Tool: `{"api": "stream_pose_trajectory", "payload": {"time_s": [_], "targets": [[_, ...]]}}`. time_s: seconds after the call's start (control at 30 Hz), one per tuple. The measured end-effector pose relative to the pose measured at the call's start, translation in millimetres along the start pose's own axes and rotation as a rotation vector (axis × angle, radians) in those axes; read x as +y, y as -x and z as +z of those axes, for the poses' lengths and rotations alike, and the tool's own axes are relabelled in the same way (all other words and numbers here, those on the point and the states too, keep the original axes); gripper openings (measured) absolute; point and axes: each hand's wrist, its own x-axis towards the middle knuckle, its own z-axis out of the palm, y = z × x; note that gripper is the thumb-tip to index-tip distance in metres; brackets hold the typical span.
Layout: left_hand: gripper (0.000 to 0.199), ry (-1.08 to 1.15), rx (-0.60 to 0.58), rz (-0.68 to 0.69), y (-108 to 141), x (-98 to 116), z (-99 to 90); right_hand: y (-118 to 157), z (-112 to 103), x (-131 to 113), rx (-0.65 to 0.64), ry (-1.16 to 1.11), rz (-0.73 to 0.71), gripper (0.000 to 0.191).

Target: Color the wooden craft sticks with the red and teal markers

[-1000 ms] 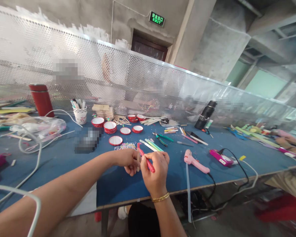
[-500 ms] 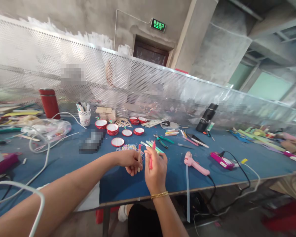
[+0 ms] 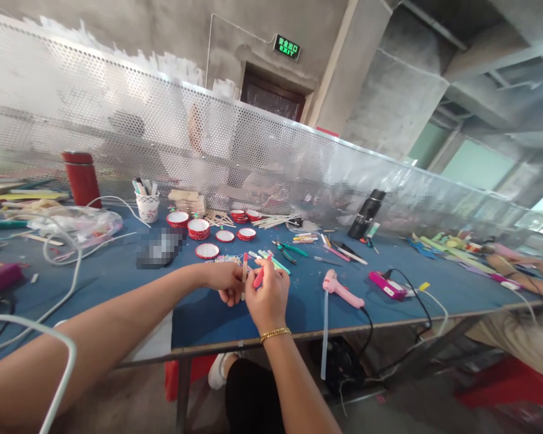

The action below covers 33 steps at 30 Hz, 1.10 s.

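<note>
Just left of the right hand (image 3: 268,299), the wooden stick (image 3: 244,276) points its red end away from the body, pinched firmly in the left hand (image 3: 226,278); the right's fingers close round a slanting red marker (image 3: 258,278), nearer the stick's red end

Green-lit "EXIT" marks the wall sign (image 3: 287,47).

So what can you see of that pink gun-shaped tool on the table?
The pink gun-shaped tool, seemingly smooth plastic, lies on its side on the blue table. Its bulky head points left; its handle slants right, towards the near edge. A long translucent strip runs from the head over that edge; a black cord leaves the handle. Neither hand touches it.
</note>
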Motion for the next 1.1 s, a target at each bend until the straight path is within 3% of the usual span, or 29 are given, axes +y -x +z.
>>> {"api": "stream_pose_trajectory", "payload": {"time_s": [0.33, 0.6, 1.1], "targets": [[0.019, -0.104, 0.055, 0.076, 4.1, 2.8, -1.8, 0.6, -8.7, -0.3, 0.152, -0.124, -0.075, 0.02], [0.017, -0.028, 0.032, 0.023, 1.6, -0.2, -1.2, 1.4, -7.6, 0.7, 0.212, -0.174, -0.079, 0.008], [0.02, -0.011, 0.03, 0.015, 2.8, 1.4, 1.0, 1.1, -6.2, 1.3, 0.17, -0.173, -0.109, 0.009]]}}
